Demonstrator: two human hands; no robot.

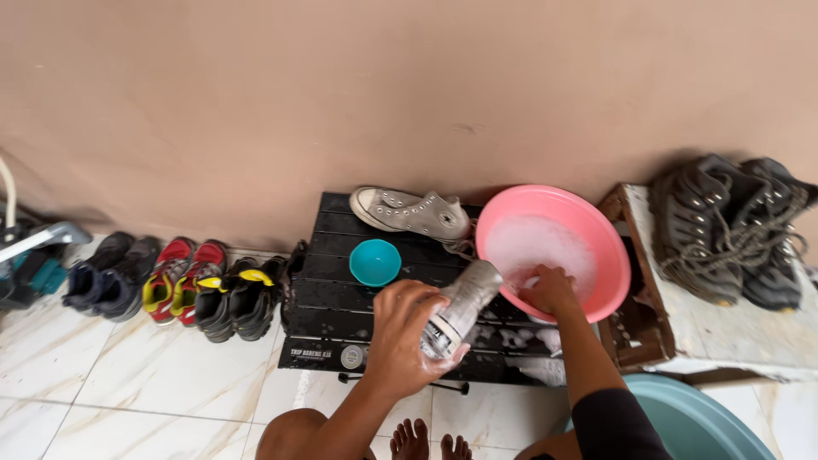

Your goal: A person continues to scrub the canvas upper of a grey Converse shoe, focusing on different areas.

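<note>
Pairs of shoes (175,285) line the tiled floor at left, beside a low black slatted worktop (332,294) with a pale strip label on its front edge. On it sits a small teal bowl (375,261), seemingly empty. The left hand (402,336) is wrapped around a grey sneaker (460,308); the right hand (550,290), fingers curled, dips into a pink basin (596,234) of suds.
</note>
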